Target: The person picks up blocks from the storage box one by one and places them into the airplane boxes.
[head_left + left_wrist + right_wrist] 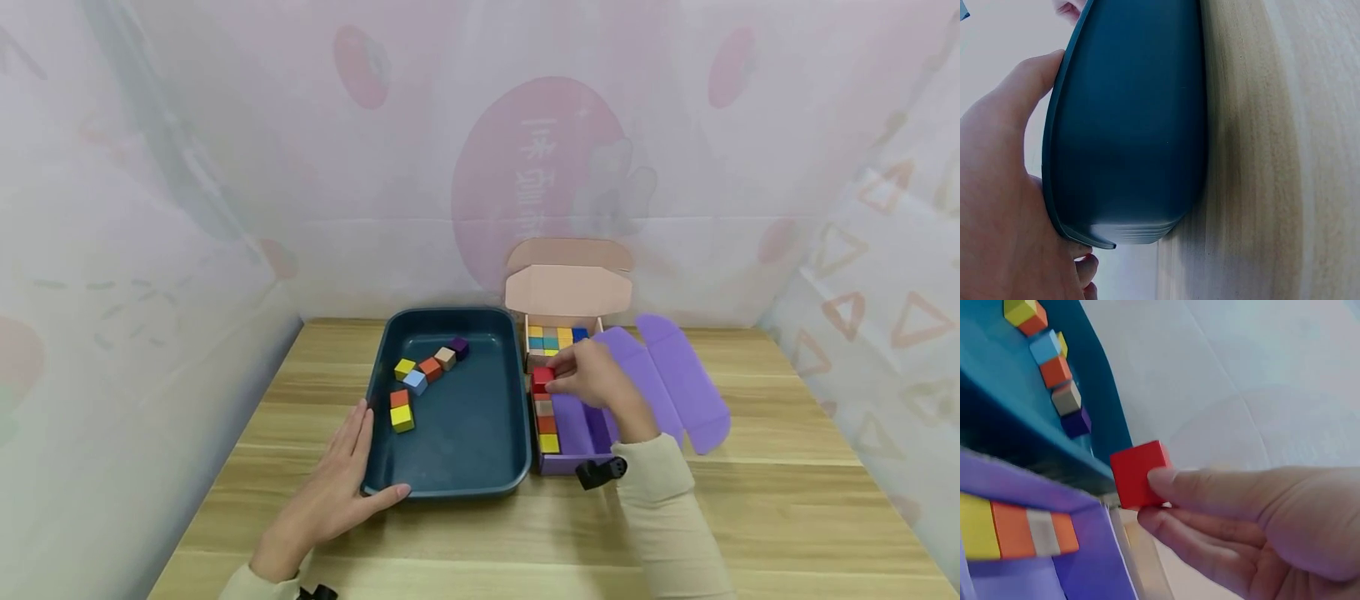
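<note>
My right hand (592, 379) pinches a red cube (1138, 475) between thumb and fingers, above the far left end of the purple box (573, 467). Inside that box, a row of cubes lies along the left wall, among them a yellow cube (549, 443) and an orange cube (1010, 530). My left hand (337, 479) rests on the near left corner of the dark blue tray (465, 493), fingers straight along the rim. Several cubes lie in the tray, including a light blue cube (415, 382), a dark purple cube (1077, 422) and a yellow cube (402, 418).
Behind the purple box stands a pale pink box (567, 289) with its lid up, holding several coloured cubes. The purple lid (678, 383) spreads out over the wooden table (780, 500) on the right. A printed cloth (412, 192) hangs behind and at both sides.
</note>
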{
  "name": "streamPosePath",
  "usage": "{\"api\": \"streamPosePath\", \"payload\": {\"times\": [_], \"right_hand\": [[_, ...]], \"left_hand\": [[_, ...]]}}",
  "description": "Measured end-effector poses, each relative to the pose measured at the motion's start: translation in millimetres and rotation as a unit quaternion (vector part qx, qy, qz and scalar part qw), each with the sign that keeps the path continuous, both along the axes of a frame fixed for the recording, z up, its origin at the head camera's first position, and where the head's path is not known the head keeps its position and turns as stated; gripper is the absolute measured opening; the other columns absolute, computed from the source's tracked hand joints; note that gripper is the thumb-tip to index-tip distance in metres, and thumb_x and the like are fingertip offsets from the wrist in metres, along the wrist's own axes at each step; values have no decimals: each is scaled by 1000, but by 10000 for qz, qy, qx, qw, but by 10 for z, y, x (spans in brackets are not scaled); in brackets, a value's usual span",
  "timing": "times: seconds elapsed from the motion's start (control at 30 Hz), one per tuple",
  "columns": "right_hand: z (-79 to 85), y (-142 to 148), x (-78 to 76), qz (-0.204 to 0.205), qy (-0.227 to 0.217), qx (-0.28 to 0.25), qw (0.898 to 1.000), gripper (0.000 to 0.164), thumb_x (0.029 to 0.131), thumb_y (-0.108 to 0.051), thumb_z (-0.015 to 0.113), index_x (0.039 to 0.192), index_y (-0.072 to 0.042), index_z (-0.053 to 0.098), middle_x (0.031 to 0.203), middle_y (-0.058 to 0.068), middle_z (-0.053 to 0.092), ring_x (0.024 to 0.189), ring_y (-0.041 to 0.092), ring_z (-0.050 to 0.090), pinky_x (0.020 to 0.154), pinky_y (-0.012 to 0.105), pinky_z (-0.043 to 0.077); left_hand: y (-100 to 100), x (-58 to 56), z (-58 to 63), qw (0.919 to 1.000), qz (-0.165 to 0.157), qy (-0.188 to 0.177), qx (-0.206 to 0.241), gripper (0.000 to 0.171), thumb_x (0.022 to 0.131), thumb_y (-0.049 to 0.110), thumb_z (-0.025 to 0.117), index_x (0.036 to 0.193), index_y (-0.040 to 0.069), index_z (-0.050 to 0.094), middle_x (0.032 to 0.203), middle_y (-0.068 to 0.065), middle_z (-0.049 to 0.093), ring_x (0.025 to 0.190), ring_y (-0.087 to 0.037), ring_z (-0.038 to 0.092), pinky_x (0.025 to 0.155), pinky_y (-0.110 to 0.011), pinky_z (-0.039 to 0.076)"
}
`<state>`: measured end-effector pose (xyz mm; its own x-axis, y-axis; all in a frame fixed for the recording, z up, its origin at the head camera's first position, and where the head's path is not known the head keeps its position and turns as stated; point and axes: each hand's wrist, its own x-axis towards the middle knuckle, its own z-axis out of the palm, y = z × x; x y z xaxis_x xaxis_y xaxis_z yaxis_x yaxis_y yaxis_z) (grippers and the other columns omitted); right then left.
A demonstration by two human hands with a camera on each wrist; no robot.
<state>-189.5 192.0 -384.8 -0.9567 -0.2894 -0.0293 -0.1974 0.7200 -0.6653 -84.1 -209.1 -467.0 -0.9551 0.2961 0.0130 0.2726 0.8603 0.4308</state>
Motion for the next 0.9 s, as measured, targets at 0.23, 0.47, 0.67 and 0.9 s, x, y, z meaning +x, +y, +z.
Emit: {"api": "streamPosePath", "payload": {"times": [0.23, 0.47, 0.67, 0.9], "right_hand": [[-109, 128, 28, -625, -137, 543, 9965, 27, 91, -7, 82, 116, 3, 77, 106, 16, 80, 95, 25, 74, 92, 44, 64], [-340, 130, 12, -836, 63, 1041, 9910, 21, 88, -5, 84, 107, 4, 79, 100, 16, 78, 86, 25, 67, 84, 43, 64], [-460, 74, -28, -873, 101, 1379, 9865, 16, 87, -3, 84, 101, 5, 79, 96, 16, 77, 85, 26, 64, 83, 43, 61], [-562, -5, -71, -974, -70, 1649, 9815, 17, 89, 1, 81, 104, 6, 75, 97, 18, 76, 83, 27, 64, 83, 43, 61]], "left_hand": [[3, -9, -11, 10000, -3, 14, -22, 122, 90, 71, 68, 170, 4, 6, 180, -15, -1, 165, -41, 8, 128, -71, 19], [3, -6, -29, 10000, -26, -6, -24, 121, 90, 71, 68, 170, 4, 5, 180, -15, -2, 165, -42, 8, 129, -71, 18], [0, -9, -32, 10000, -5, 24, -71, 121, 90, 71, 68, 170, 4, 6, 180, -15, -1, 165, -42, 9, 129, -71, 18], [0, -15, -37, 9999, -7, 13, -138, 122, 90, 73, 67, 170, 4, 5, 180, -16, -1, 165, -42, 8, 129, -70, 18]]}}
